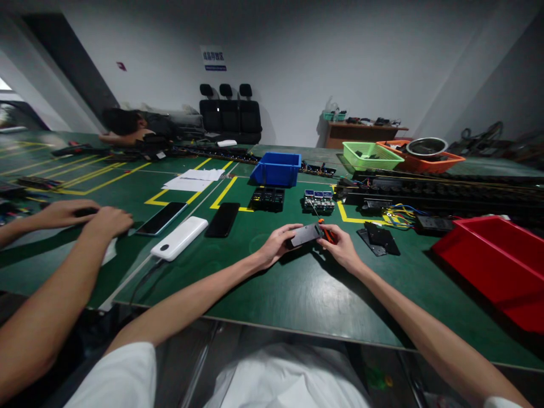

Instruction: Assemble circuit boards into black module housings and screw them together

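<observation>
My left hand [276,245] is closed on the left end of a dark grey rectangular part [305,234], held above the green table [272,300]. My right hand [339,245] is wrapped round the orange-and-black handle of a screwdriver [328,233] at the part's right end; its thin shaft points up and away. Beyond the hands sit a module with blue-topped blocks [318,202] and a black module [267,199]. Flat black plates [381,238] lie to the right of my right hand.
A red bin [501,260] stands at the right, a blue bin [278,169] behind the modules. Left lie a black phone [223,220], a white power bank [179,238] with a cable and another phone [162,219]. Another person's hands [106,220] work at far left.
</observation>
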Tool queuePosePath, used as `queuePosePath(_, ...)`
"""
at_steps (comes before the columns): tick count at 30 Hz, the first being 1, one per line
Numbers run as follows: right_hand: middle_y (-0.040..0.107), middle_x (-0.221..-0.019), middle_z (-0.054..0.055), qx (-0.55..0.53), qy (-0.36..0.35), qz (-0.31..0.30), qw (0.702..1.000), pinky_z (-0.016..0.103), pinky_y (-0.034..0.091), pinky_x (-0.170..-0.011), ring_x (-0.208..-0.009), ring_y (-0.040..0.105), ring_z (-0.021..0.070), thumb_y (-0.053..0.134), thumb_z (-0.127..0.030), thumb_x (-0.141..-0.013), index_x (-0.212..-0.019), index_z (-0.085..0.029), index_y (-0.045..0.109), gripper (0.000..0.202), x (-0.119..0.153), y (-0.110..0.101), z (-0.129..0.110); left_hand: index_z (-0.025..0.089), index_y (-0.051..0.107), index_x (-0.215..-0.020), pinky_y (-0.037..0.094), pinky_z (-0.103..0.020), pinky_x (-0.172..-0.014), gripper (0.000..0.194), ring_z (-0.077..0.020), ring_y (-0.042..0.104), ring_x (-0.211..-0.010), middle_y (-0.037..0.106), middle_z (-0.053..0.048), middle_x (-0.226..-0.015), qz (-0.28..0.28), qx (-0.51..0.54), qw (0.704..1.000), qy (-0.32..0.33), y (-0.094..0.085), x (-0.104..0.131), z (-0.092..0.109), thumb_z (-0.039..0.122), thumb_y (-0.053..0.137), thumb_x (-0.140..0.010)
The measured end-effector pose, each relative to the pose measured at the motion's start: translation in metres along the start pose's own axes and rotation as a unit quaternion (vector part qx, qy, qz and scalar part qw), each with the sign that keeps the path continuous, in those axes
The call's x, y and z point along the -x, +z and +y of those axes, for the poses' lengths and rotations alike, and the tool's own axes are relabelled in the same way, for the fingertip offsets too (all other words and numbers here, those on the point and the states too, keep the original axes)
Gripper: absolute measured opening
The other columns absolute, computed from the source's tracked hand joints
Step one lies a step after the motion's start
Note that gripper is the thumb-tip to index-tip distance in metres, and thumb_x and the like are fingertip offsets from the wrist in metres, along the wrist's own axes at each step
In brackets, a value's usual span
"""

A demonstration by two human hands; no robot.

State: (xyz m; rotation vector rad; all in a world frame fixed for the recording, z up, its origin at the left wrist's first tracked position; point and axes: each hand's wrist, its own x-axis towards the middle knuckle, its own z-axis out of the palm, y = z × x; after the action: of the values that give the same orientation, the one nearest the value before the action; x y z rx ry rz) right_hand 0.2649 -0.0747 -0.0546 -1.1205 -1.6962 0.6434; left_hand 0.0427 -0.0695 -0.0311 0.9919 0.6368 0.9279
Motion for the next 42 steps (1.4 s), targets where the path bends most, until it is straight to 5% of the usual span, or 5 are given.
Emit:
queuePosePath(11,0.062,-0.097,0.007,0.021,-0.045,-0.025,0.998,0.035,0.045,-0.084,-0.093,0.059,0.0212,0.063,-0.028,-0.079,-0.096,-0.021,0.069,0.020,0.002,0.002,-0.012,0.023,0.045,-0.133,0.049,-0.024,-0.064,0.066,-0.0113,0.062,-0.067,0.066,-0.007,-0.093,-0.046,0.005,0.995,-0.084,-0.001,0.004,-0.003,0.028,0.072,-0.073)
queuePosePath(17,0.062,-0.095,0.006,-0.063,0.041,-0.033,0.997,0.027,0.048,-0.057,-0.067,0.059,0.0145,0.052,-0.035,-0.086,-0.105,-0.021,0.063,0.026,0.003,0.000,-0.024,0.016,0.058,-0.111,0.054,-0.027,-0.066,0.043,-0.0150,0.065,-0.072,0.066,-0.009,-0.094,-0.016,0.039,0.998,-0.047,-0.003,-0.002,0.001,0.039,0.070,-0.075)
queuePosePath(22,0.064,-0.087,0.002,-0.146,0.064,-0.016,0.987,0.023,0.043,-0.048,-0.051,0.052,0.0091,0.055,-0.038,-0.085,-0.113,-0.022,0.051,0.033,0.003,-0.001,-0.032,0.014,0.055,-0.103,0.053,-0.026,-0.052,0.043,-0.0156,0.064,-0.061,0.064,-0.006,-0.078,0.022,0.046,0.998,-0.047,-0.019,-0.011,0.003,0.047,0.066,-0.077)
queuePosePath(31,0.062,-0.065,0.000,-0.117,0.091,-0.026,0.989,0.021,0.034,-0.040,-0.043,0.043,0.0075,0.060,-0.044,-0.081,-0.093,-0.017,0.060,0.030,0.004,-0.003,-0.035,0.023,0.043,-0.120,0.053,-0.027,-0.051,0.051,-0.0174,0.067,-0.064,0.062,-0.004,-0.083,0.091,-0.020,0.994,0.051,-0.039,-0.023,0.012,0.046,0.062,-0.079)
queuePosePath(42,0.063,-0.062,0.000,-0.111,0.096,-0.053,0.988,0.021,0.033,-0.039,-0.042,0.043,0.0082,0.060,-0.045,-0.080,-0.088,-0.017,0.060,0.029,0.004,-0.002,-0.036,0.022,0.040,-0.123,0.052,-0.029,-0.061,0.067,-0.0159,0.066,-0.068,0.062,-0.004,-0.090,0.069,-0.109,0.988,0.083,-0.035,-0.019,0.006,0.029,0.074,-0.067)
